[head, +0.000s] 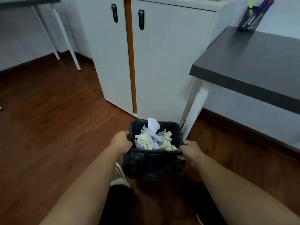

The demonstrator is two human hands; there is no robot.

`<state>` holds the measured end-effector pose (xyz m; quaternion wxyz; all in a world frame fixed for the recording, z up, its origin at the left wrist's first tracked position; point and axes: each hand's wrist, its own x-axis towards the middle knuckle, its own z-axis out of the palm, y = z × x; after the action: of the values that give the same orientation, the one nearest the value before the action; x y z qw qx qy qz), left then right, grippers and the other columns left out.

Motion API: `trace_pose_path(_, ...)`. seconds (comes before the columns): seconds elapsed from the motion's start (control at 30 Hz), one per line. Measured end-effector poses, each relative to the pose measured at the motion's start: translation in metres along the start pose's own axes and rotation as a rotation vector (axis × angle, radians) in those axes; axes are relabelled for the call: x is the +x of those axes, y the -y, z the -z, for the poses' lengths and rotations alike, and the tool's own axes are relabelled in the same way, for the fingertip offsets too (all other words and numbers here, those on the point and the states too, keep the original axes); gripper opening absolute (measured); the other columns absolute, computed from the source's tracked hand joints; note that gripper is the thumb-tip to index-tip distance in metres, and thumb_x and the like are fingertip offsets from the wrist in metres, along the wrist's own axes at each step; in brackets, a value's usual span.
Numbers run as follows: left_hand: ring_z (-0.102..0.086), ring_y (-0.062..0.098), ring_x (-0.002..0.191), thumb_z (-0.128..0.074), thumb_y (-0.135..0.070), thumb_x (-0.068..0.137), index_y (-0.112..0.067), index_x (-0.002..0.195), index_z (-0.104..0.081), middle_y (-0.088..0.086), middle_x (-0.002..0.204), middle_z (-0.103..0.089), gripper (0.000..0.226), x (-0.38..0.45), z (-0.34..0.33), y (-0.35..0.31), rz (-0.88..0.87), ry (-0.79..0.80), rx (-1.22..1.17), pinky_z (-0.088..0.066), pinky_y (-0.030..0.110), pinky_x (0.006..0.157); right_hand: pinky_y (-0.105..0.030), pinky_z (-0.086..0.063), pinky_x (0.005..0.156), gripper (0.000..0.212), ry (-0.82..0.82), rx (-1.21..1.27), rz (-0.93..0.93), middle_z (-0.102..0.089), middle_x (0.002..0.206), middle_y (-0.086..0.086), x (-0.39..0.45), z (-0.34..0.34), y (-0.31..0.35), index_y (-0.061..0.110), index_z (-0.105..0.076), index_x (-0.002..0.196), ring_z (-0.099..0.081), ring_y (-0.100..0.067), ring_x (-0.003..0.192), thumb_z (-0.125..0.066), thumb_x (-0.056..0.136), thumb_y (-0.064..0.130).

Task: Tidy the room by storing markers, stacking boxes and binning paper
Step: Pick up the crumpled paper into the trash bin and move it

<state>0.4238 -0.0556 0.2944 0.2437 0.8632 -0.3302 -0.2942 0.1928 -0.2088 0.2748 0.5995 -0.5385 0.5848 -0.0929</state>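
A small black bin [152, 166] lined with a dark plastic bag sits low in the middle of the view, above the wooden floor. Crumpled white and cream paper [154, 137] fills it to the rim. My left hand [121, 141] grips the bin's left rim and my right hand [189, 151] grips its right rim. On the dark table at the right, a black mesh holder [250, 19] stands at the far corner with several pens and a green marker in it.
A white cabinet [162, 62] with two black locks and an orange strip stands straight ahead. The dark table [259, 65] with a white leg is at the right. Another table's white legs [65, 38] are at the far left. My shoe [120, 176] is below the bin.
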Motion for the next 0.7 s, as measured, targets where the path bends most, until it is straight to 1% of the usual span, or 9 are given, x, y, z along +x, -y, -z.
trace_pose_path(0.1,-0.066,0.03,0.094,-0.053,0.002,0.077,-0.011,0.106,-0.07,0.009,0.099,-0.073,0.036,0.02,-0.003,-0.002,-0.005,-0.072,-0.055,-0.053,0.032,0.075,-0.031,-0.058,0.06,0.037,-0.039,0.102,-0.036,-0.063,0.104,-0.008,0.025,-0.009,0.009,0.022,-0.07,0.091,-0.064,-0.027,0.088,-0.051,0.081,-0.009)
trace_pose_path(0.17,-0.067,0.027,0.102,-0.051,0.003,0.079,-0.017,0.116,-0.07,0.005,0.108,-0.073,0.046,0.031,-0.011,-0.008,0.084,-0.194,-0.246,-0.052,0.03,0.081,-0.036,-0.06,0.063,0.039,-0.086,0.175,-0.082,-0.06,0.109,-0.009,0.042,-0.018,0.019,0.017,-0.069,0.103,-0.061,-0.029,0.095,-0.052,0.08,-0.009)
trace_pose_path(0.23,-0.063,0.028,0.114,-0.056,-0.002,0.086,-0.014,0.131,-0.062,0.006,0.126,-0.066,0.047,0.044,-0.02,-0.014,0.214,-0.295,-0.485,-0.049,0.027,0.089,-0.037,-0.06,0.06,0.038,-0.132,0.218,-0.13,-0.06,0.112,-0.01,0.056,-0.027,0.03,0.015,-0.068,0.106,-0.061,-0.032,0.097,-0.052,0.08,-0.008)
trace_pose_path(0.3,-0.059,0.03,0.118,-0.062,-0.014,0.09,-0.011,0.141,-0.053,0.011,0.138,-0.056,0.052,0.058,-0.028,-0.022,0.262,-0.312,-0.61,-0.049,0.033,0.098,-0.038,-0.06,0.063,0.041,-0.162,0.253,-0.163,-0.059,0.117,-0.012,0.068,-0.036,0.037,0.014,-0.067,0.113,-0.061,-0.034,0.101,-0.05,0.082,-0.006)
trace_pose_path(0.4,-0.052,0.038,0.122,-0.062,-0.023,0.089,-0.011,0.148,-0.039,0.018,0.147,-0.041,0.064,0.082,-0.035,-0.026,0.408,-0.255,-0.591,-0.049,0.045,0.1,-0.037,-0.06,0.065,0.043,-0.186,0.264,-0.182,-0.061,0.114,-0.012,0.085,-0.045,0.036,0.015,-0.067,0.116,-0.062,-0.032,0.097,-0.048,0.083,-0.004)
trace_pose_path(0.43,-0.05,0.041,0.12,-0.061,-0.022,0.089,-0.011,0.149,-0.037,0.02,0.147,-0.039,0.065,0.091,-0.037,-0.025,0.483,-0.236,-0.61,-0.05,0.048,0.098,-0.035,-0.059,0.061,0.042,-0.191,0.267,-0.18,-0.063,0.109,-0.011,0.09,-0.047,0.033,0.016,-0.068,0.115,-0.062,-0.03,0.093,-0.049,0.083,-0.004)
trace_pose_path(0.5,-0.054,0.043,0.115,-0.056,-0.015,0.09,-0.008,0.143,-0.041,0.022,0.139,-0.046,0.056,0.104,-0.043,-0.021,0.55,-0.206,-0.693,-0.052,0.054,0.094,-0.031,-0.056,0.056,0.041,-0.204,0.285,-0.175,-0.064,0.098,-0.007,0.101,-0.052,0.029,0.017,-0.066,0.114,-0.062,-0.024,0.085,-0.049,0.083,-0.004)
trace_pose_path(0.6,-0.062,0.044,0.103,-0.049,-0.005,0.089,-0.005,0.123,-0.058,0.026,0.114,-0.063,0.035,0.117,-0.055,-0.01,0.463,-0.183,-0.689,-0.053,0.056,0.091,-0.032,-0.058,0.059,0.04,-0.23,0.293,-0.196,-0.064,0.097,-0.007,0.117,-0.056,0.025,0.016,-0.064,0.117,-0.062,-0.023,0.084,-0.051,0.085,-0.003)
trace_pose_path(0.7,-0.065,0.04,0.094,-0.043,0.003,0.086,-0.014,0.118,-0.064,0.017,0.102,-0.068,0.042,0.127,-0.065,0.001,0.393,-0.165,-0.68,-0.055,0.055,0.088,-0.036,-0.06,0.069,0.037,-0.264,0.294,-0.213,-0.066,0.102,-0.011,0.132,-0.056,0.018,0.012,-0.064,0.119,-0.064,-0.026,0.087,-0.052,0.086,0.0)
